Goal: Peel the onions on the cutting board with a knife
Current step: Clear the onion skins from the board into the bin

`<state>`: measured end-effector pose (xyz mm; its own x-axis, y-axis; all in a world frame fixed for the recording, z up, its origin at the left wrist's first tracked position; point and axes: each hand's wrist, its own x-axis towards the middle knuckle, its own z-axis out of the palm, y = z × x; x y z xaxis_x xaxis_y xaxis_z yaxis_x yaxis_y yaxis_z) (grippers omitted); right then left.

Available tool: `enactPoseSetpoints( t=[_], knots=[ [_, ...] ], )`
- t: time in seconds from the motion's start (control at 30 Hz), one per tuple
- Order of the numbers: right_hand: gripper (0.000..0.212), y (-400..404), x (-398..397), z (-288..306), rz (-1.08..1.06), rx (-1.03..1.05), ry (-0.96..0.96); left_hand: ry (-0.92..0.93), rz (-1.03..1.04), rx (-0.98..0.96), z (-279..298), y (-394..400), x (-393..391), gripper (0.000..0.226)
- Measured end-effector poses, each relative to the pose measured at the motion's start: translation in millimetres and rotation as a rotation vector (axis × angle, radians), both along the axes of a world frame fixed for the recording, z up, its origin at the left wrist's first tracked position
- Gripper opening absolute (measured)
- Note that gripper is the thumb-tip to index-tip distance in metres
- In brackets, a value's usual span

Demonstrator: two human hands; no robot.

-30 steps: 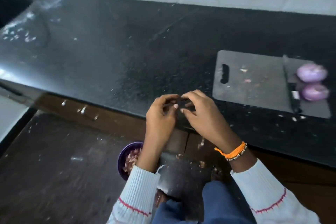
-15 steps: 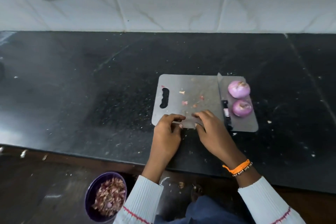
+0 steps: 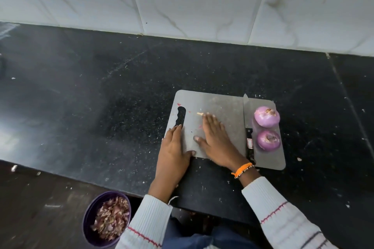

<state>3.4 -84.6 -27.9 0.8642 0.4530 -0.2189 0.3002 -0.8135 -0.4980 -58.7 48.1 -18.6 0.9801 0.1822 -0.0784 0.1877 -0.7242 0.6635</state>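
A: Hands on the board now? Where's each?

B: Yep. Left hand [image 3: 175,143] flat on the left edge of the grey cutting board [image 3: 220,105], fingers straight, thumb on the near edge. Right hand [image 3: 215,137] flat mid-board, fingers spread, gripping nothing.

A: Onions?

B: 2 peeled purple onions [image 3: 267,117] [image 3: 268,140] on the board's right end, one behind the other, just beside the knife [image 3: 247,125]. Knife lies on the board btwn right hand and onions, blade pointing to the wall.

A: Anything else?

B: Purple bowl [image 3: 89,214] of peels below the black counter [image 3: 101,97], left of the person.
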Motion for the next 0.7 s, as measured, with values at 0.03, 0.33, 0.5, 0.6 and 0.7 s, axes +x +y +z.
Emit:
enactPoseSetpoints(
  t=[0.03, 0.33, 0.5, 0.6, 0.7],
  knots=[
    [0.068, 2, -2, 1, 0.044, 0.050, 0.016, 0.009, 0.001, 0.015, -2, 3, 1, 0.083],
    [0.065, 13, 51, -2, -0.061, 0.000, -0.020, 0.058, -0.062, 0.066, -3, 22, 8, 0.092],
    [0.051, 24, 31, 2, 0.243, 0.167, 0.039, 0.049, -0.083, 0.054, -4, 31, 13, 0.092],
    [0.035, 24, 25, 10, 0.103, 0.423, 0.072, 0.048, -0.077, 0.069, -7, 37, 13, 0.093],
    [0.035, 42, 43, 17, -0.010, 0.396, -0.049, 0.063, -0.082, 0.074, -7, 39, 12, 0.093]
  ],
)
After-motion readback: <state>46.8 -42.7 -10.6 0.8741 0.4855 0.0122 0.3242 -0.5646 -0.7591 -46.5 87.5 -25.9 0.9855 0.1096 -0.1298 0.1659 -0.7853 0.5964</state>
